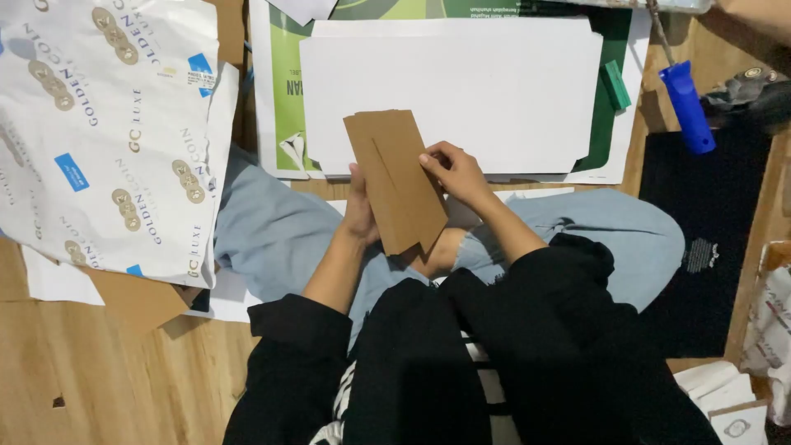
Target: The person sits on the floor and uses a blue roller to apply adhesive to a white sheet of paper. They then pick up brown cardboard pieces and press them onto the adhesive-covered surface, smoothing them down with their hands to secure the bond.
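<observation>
The folded brown paper piece [395,177] is held above the person's lap, light and thin, likely creasing easily, best gripped by its edges. The left hand [360,210] clasps it from behind; the right hand [456,171] pinches its right edge. White sheets [494,91] lie beyond on the floor.
</observation>
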